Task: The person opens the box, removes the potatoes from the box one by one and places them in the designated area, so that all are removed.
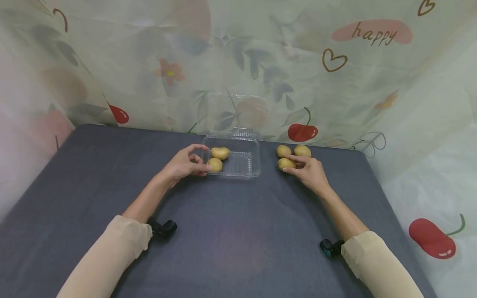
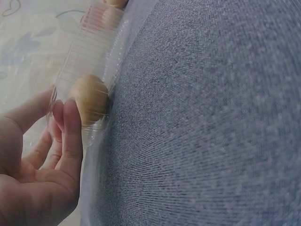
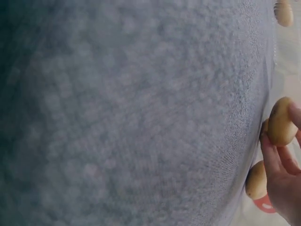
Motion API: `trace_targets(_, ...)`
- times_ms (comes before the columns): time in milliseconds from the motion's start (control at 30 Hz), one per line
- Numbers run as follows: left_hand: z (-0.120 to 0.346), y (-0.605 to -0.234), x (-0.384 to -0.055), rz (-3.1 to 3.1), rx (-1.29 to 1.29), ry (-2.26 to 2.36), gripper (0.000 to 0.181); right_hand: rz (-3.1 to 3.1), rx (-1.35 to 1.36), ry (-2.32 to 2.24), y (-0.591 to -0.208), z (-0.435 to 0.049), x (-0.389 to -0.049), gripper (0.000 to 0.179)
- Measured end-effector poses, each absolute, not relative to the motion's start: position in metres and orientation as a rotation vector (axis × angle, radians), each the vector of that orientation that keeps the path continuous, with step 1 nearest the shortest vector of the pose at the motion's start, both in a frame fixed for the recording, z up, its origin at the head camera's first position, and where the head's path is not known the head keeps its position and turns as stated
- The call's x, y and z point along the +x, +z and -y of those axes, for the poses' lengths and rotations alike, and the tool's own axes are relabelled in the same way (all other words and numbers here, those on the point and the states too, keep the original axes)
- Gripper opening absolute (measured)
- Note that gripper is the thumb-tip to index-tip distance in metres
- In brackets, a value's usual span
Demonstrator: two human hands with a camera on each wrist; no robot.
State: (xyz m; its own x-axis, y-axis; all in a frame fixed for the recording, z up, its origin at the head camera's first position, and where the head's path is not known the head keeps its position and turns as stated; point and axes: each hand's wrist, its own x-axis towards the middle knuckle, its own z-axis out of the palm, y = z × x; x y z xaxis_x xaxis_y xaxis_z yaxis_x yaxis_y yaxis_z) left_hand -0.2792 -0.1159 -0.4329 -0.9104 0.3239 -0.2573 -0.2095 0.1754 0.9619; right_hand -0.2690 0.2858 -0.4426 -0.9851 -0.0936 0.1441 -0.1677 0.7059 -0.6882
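A clear plastic clamshell box stands toward the table's far edge, its lid raised behind it. Two yellow potatoes lie in its left part. My left hand grips the box's left side, thumb and fingers at the rim; through the clear wall in the left wrist view a potato shows close to the fingertips. To the right of the box, my right hand pinches a potato between thumb and fingers. Two more potatoes, one left and one right, sit just behind it.
Dark grey cloth covers the table. A patterned curtain hangs right behind the far edge, and pale sheeting continues along both sides. Each wrist wears a small black camera, the left one near the sleeve cuff.
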Motion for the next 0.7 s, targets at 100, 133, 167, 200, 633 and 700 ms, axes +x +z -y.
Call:
trace_targets(100,0.1151,-0.4317,-0.2787,-2.061,0.106,1.773,0.07,2.819,0.204,1.11,-0.4427,-0.2866,-0.2693,0.048)
trace_targets(133,0.1149,-0.4315,-0.2787,-2.063,0.105,1.77,0.069,2.82,0.201,1.103,-0.4428,-0.2867,-0.2695,0.048)
trace_targets(167,0.1146,-0.4315,-0.2788,-2.065,0.106,1.767,0.069,2.822,0.195,1.097,-0.4427,-0.2869,-0.2696,0.048)
trace_targets(200,0.1143,-0.4315,-0.2789,-2.066,0.108,1.765,0.069,2.824,0.191,1.091,-0.4428,-0.2874,-0.2697,0.047)
trace_targets(633,0.1151,-0.4317,-0.2777,-2.068,0.119,1.778,0.07,2.871,0.148,1.046,-0.4459,-0.2868,-0.2703,0.047)
trace_targets(700,0.1156,-0.4315,-0.2775,-2.068,0.121,1.782,0.07,2.867,0.153,1.046,-0.4459,-0.2863,-0.2711,0.047)
